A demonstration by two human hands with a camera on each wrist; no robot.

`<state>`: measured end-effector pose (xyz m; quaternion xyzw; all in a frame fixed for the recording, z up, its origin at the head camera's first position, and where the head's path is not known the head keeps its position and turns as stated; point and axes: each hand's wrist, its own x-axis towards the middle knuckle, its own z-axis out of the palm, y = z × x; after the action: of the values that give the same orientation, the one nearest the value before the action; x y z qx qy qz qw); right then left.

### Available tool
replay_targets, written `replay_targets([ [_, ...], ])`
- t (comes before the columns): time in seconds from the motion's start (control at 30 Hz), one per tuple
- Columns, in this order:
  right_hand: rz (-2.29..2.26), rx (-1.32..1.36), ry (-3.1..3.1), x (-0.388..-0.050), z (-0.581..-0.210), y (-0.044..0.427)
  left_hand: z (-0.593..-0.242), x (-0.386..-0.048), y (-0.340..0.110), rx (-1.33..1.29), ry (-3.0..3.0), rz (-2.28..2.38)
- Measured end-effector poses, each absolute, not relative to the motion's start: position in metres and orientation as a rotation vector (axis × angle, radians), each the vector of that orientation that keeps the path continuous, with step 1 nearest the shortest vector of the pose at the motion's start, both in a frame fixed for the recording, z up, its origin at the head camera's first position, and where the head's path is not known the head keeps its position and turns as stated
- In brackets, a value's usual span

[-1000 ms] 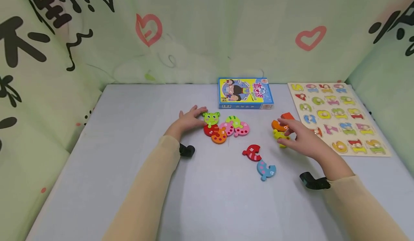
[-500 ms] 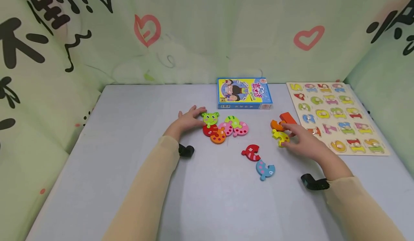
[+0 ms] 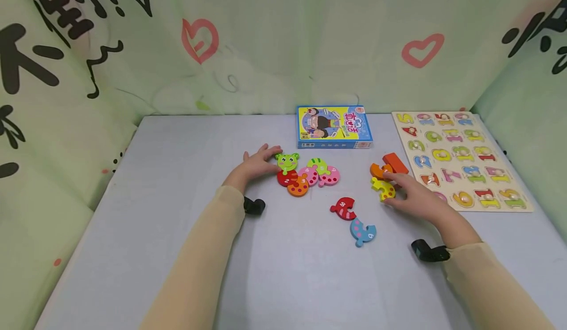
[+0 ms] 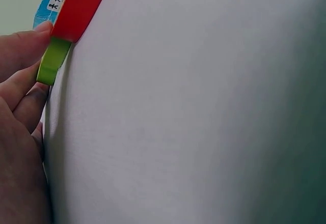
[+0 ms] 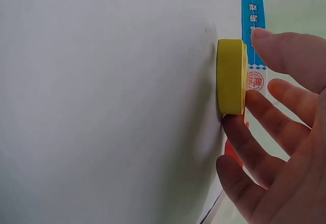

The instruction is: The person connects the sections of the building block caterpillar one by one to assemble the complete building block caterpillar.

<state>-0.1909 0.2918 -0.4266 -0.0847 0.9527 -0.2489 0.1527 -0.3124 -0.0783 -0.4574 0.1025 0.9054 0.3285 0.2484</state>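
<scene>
In the head view my left hand [image 3: 253,166] lies beside the green frog-head piece [image 3: 287,162] and the red piece [image 3: 286,178], fingers extended and touching their left edge. The left wrist view shows my thumb and fingers against the green piece [image 4: 53,61]. My right hand [image 3: 418,197] is spread around the right side of the yellow piece [image 3: 384,190], below an orange piece [image 3: 378,171]. In the right wrist view fingertips touch the yellow piece [image 5: 230,76], while the thumb stands apart from it. Orange-dotted [image 3: 299,186] and pink [image 3: 329,177] pieces continue the joined row.
A red piece [image 3: 343,208] and a blue piece [image 3: 362,232] lie nearer the front. An orange-red block [image 3: 395,163] sits beside my right fingers. Behind are a blue and yellow box [image 3: 334,127] and, at right, a wooden knob board [image 3: 447,166].
My right hand has come down from above onto the yellow piece, which has shifted slightly toward the front. My left hand has stayed in place by the frog-head piece.
</scene>
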Motion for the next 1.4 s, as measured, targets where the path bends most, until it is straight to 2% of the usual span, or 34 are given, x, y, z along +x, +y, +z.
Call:
replay_targets([
  [0.57, -0.715, -0.314, 2.720, -0.1900, -0.4264, 0.2874, -0.4586, -0.3132, -0.0779, 0.282, 2.477, 0.891],
  [1.4, -0.654, -0.283, 2.714, -0.1924, -0.4297, 0.2837, -0.4592, -0.3130, -0.0783, 0.279, 2.475, 0.893],
])
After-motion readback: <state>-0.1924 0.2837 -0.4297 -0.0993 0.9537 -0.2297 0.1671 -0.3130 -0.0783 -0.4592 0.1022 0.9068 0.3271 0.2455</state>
